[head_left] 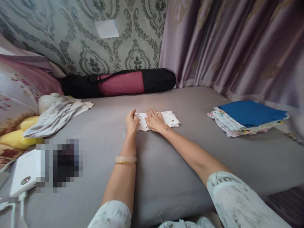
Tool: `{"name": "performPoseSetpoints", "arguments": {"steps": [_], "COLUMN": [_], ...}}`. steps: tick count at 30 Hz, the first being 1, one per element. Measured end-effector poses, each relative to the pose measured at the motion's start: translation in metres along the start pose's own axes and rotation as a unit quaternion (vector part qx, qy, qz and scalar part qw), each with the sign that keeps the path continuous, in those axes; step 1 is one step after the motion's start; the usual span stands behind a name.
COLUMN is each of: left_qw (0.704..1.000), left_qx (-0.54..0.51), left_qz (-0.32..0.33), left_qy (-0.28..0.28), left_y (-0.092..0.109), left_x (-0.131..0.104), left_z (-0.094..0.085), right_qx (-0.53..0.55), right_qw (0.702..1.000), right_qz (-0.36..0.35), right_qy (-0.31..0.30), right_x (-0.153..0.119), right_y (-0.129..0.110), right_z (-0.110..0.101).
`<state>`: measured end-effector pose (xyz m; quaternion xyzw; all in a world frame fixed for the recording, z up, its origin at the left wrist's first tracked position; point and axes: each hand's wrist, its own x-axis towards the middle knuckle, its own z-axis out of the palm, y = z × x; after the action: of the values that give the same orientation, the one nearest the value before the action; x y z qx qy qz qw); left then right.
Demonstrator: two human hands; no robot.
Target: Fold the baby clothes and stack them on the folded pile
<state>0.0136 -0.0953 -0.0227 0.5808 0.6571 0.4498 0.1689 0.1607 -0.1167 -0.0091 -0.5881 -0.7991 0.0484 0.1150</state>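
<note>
A white cloth with small dark and brown prints (169, 118) lies folded into a flat strip on the grey bed sheet (171, 164). My left hand (132, 121) is closed at the cloth's left end, its fingers curled and holding that edge. On top of the cloth, left of its middle, my right hand (155, 121) rests flat with its fingers spread. The cloth's right end shows uncovered beyond my right hand.
Folded cloths with a blue one on top (253, 113) are stacked at the right. A black and red long bag (121, 83) lies along the wall. At left are a crumpled grey cloth (55, 115), yellow plush (14, 136), a white power bank (27, 172) and a blurred dark object.
</note>
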Motion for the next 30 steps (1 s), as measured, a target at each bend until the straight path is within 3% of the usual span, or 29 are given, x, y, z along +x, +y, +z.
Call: {"name": "performPoseSetpoints", "arguments": {"steps": [6, 18, 22, 27, 30], "left_qw": [0.995, 0.989, 0.986, 0.986, 0.986], "left_qx": [-0.075, -0.104, -0.109, -0.111, -0.116], "left_qz": [-0.032, -0.047, -0.047, -0.049, -0.051], "left_qy": [0.062, 0.098, 0.113, 0.113, 0.110], "left_y": [-0.007, -0.012, -0.013, -0.012, -0.011], "left_x": [0.006, 0.012, 0.014, 0.012, 0.011], "left_z": [-0.002, -0.002, -0.003, -0.008, -0.008], "right_qx": [-0.018, -0.015, -0.003, 0.003, 0.004], "right_qw": [1.000, 0.999, 0.999, 0.997, 0.997], "right_qz": [-0.001, -0.015, -0.039, -0.059, -0.058], "right_qy": [-0.010, -0.031, -0.011, -0.057, -0.051], "right_x": [0.004, 0.013, 0.022, 0.023, 0.019], "right_y": [-0.008, -0.033, -0.048, -0.068, -0.070], "right_z": [0.007, 0.006, 0.003, 0.012, 0.018]}}
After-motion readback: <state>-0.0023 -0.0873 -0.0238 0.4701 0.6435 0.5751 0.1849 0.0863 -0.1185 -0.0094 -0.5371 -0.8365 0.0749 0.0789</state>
